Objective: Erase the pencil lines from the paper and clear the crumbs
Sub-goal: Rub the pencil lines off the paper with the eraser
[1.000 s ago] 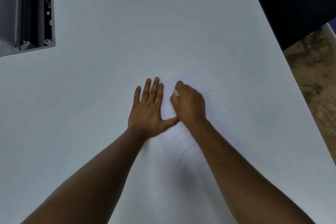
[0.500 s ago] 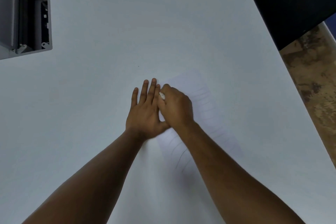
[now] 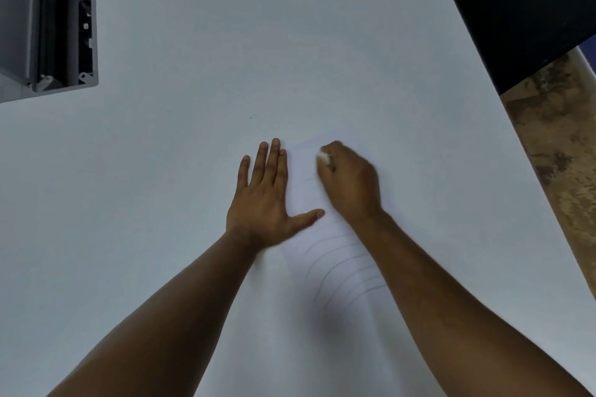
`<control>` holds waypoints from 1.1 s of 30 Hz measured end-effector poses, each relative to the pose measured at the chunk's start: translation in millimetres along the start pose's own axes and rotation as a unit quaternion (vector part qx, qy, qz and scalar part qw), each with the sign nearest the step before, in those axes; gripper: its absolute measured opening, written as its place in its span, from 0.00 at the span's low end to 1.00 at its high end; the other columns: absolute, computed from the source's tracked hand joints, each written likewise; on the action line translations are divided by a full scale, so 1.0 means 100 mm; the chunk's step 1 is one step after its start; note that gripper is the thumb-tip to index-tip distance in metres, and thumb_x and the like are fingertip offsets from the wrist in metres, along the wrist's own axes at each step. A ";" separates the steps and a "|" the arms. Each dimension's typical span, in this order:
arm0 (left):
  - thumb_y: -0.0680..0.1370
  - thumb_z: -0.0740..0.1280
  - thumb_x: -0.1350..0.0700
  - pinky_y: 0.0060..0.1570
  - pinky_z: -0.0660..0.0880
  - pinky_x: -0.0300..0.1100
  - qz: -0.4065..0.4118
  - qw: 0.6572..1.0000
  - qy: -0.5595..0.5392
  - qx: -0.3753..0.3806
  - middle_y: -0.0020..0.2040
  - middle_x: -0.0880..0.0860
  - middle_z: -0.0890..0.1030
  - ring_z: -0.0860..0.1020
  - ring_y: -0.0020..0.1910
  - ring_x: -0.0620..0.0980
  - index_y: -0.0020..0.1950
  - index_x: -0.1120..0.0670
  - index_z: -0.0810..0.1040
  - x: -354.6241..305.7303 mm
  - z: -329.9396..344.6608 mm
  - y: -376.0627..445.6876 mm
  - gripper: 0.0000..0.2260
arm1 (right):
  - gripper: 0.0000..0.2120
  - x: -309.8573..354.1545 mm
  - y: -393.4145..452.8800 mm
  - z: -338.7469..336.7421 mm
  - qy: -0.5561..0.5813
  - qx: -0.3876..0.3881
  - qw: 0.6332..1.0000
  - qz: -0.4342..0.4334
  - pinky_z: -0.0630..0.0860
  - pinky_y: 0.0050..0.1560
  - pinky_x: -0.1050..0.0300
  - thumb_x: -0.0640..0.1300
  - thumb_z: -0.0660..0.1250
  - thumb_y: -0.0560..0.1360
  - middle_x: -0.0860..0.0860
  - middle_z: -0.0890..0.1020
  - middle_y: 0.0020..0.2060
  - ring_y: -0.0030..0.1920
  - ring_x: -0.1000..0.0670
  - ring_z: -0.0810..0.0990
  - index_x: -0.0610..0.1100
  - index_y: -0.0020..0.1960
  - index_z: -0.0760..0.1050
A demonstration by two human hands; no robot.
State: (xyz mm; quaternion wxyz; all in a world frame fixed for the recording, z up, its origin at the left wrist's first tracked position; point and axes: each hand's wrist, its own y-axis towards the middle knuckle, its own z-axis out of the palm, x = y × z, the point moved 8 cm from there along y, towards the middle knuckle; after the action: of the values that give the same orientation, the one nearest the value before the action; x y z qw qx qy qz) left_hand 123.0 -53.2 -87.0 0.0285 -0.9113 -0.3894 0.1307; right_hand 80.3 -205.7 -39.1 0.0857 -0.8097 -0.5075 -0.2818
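Left hand [image 3: 263, 200] flat, fingers spread, pressing the paper [image 3: 303, 177]; right hand [image 3: 350, 182] pinching a white eraser [image 3: 323, 157]. Pencil lines [image 3: 342, 271] at six o'clock; grey box [image 3: 48, 19] at ten on the worktop [image 3: 225, 42].

The table top [image 3: 290, 42] is presenting as a smooth, matt, pale surface with no visible grain. The paper [image 3: 332, 255] is lying flat on it, thin and matt, and is showing faint grey pencil lines [image 3: 342, 271]. The eraser [image 3: 323, 157] is looking white and dull. The box [image 3: 48, 19] at the corner is appearing as grey moulded plastic, slightly satin. The floor [image 3: 561, 145] is showing rough, mottled brown.
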 end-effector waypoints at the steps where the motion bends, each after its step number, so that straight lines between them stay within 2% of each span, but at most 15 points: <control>1: 0.75 0.47 0.20 0.81 0.40 0.59 0.007 1.000 0.004 -0.004 0.85 0.56 0.38 0.36 0.83 0.54 0.84 0.59 0.42 0.00 0.00 0.00 0.54 | 0.07 0.14 -0.05 0.10 0.007 0.019 1.000 -0.022 0.77 0.37 0.52 0.46 0.64 0.78 0.49 0.81 0.40 0.39 0.46 0.80 0.44 0.49 0.78; 4: 0.74 0.45 0.20 0.81 0.44 0.60 0.021 1.000 0.008 -0.015 0.85 0.58 0.44 0.41 0.84 0.56 0.84 0.61 0.47 -0.01 0.00 -0.01 0.53 | 0.05 0.42 -0.17 0.29 -0.012 0.048 0.995 -0.082 0.74 0.32 0.55 0.43 0.66 0.78 0.49 0.79 0.37 0.34 0.48 0.78 0.43 0.50 0.80; 6: 0.74 0.45 0.20 0.81 0.42 0.60 0.012 1.000 0.009 -0.003 0.85 0.57 0.42 0.39 0.84 0.55 0.84 0.60 0.45 -0.01 0.01 0.00 0.53 | 0.04 0.31 -0.10 0.22 -0.048 0.018 0.995 -0.085 0.73 0.29 0.56 0.41 0.66 0.76 0.48 0.78 0.35 0.32 0.46 0.78 0.42 0.46 0.79; 9: 0.74 0.47 0.20 0.81 0.39 0.58 -0.006 1.000 0.000 0.009 0.85 0.54 0.37 0.34 0.83 0.52 0.84 0.58 0.41 0.00 0.01 0.01 0.54 | 0.03 -0.19 0.13 -0.10 -0.128 -0.064 0.990 -0.020 0.74 0.30 0.55 0.39 0.66 0.74 0.45 0.79 0.35 0.33 0.42 0.79 0.43 0.42 0.78; 11: 0.74 0.48 0.19 0.81 0.38 0.58 -0.008 1.000 -0.006 0.008 0.84 0.53 0.36 0.33 0.82 0.51 0.84 0.58 0.39 0.00 0.00 0.00 0.54 | 0.06 -0.51 0.25 -0.31 -0.133 -0.087 0.987 0.028 0.75 0.30 0.53 0.39 0.64 0.74 0.45 0.77 0.34 0.32 0.42 0.77 0.43 0.39 0.76; 13: 0.74 0.47 0.19 0.81 0.39 0.58 -0.008 1.000 -0.010 0.004 0.84 0.53 0.37 0.33 0.82 0.51 0.84 0.57 0.39 0.00 -0.01 0.00 0.54 | 0.07 -0.60 0.29 -0.38 -0.105 -0.077 0.991 0.012 0.76 0.31 0.49 0.38 0.62 0.75 0.46 0.76 0.34 0.33 0.43 0.75 0.42 0.40 0.77; 17: 0.74 0.48 0.20 0.81 0.39 0.58 -0.008 1.000 -0.010 0.002 0.85 0.53 0.37 0.33 0.82 0.51 0.84 0.57 0.40 0.00 -0.01 0.00 0.54 | 0.06 -0.26 0.24 -0.25 -0.039 -0.035 0.994 -0.095 0.76 0.41 0.48 0.40 0.65 0.77 0.44 0.80 0.42 0.42 0.41 0.79 0.42 0.51 0.80; 20: 0.74 0.48 0.20 0.81 0.38 0.57 -0.005 1.000 -0.008 0.001 0.85 0.54 0.38 0.34 0.83 0.51 0.84 0.57 0.41 0.01 0.00 0.00 0.53 | 0.08 0.10 0.18 -0.02 -0.020 0.002 0.985 -0.171 0.75 0.40 0.48 0.38 0.66 0.76 0.46 0.80 0.43 0.42 0.43 0.77 0.43 0.53 0.82; 23: 0.74 0.47 0.19 0.81 0.39 0.58 -0.009 1.000 -0.002 0.004 0.85 0.53 0.38 0.34 0.83 0.51 0.85 0.57 0.41 0.01 0.01 0.00 0.53 | 0.10 0.20 0.12 0.13 -0.042 0.049 0.973 -0.222 0.72 0.36 0.50 0.34 0.67 0.74 0.47 0.79 0.41 0.41 0.44 0.75 0.43 0.52 0.82; 26: 0.74 0.48 0.19 0.81 0.39 0.58 -0.011 1.000 -0.011 0.000 0.85 0.53 0.39 0.35 0.83 0.51 0.85 0.57 0.41 0.00 -0.01 0.00 0.54 | 0.09 -0.09 0.08 -0.05 -0.048 0.054 0.969 -0.234 0.70 0.37 0.51 0.35 0.66 0.74 0.48 0.78 0.39 0.41 0.43 0.75 0.45 0.50 0.82; 30: 0.74 0.50 0.19 0.81 0.39 0.57 -0.013 1.000 -0.021 -0.001 0.85 0.52 0.38 0.34 0.83 0.50 0.85 0.57 0.41 0.01 -0.01 0.00 0.54 | 0.11 -0.72 0.07 -0.46 -0.077 0.026 0.975 -0.205 0.73 0.37 0.46 0.33 0.68 0.73 0.49 0.80 0.40 0.41 0.42 0.74 0.46 0.50 0.82; 33: 0.74 0.50 0.20 0.81 0.39 0.57 -0.014 1.000 -0.022 -0.006 0.85 0.52 0.38 0.34 0.83 0.50 0.85 0.56 0.41 0.02 -0.02 -0.01 0.54 | 0.11 -0.86 0.07 -0.56 -0.079 0.020 0.980 -0.181 0.75 0.37 0.46 0.32 0.66 0.75 0.48 0.80 0.41 0.42 0.44 0.74 0.44 0.52 0.82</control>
State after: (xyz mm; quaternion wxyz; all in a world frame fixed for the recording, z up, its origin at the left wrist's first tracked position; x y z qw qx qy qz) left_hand 124.1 -51.6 -84.9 0.0160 -0.9027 -0.4037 0.1479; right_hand 37.7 -299.6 -39.0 0.0093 -0.7220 -0.6568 -0.2174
